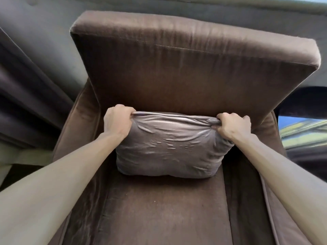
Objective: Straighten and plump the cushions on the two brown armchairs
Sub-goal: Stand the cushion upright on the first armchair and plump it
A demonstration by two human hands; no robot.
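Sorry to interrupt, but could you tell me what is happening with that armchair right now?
A person is leaning over a brown armchair and handling its small shiny cushion. The left hand grips the cushion's upper left corner and the right hand bunches the upper right corner, so the fabric is wrinkled. The cushion stands at the back of the seat against the backrest. Only one armchair is in view.

a home living room: brown armchair, dark curtains just beside it

Dark grey curtain at left; bright, perhaps glass surface at right.
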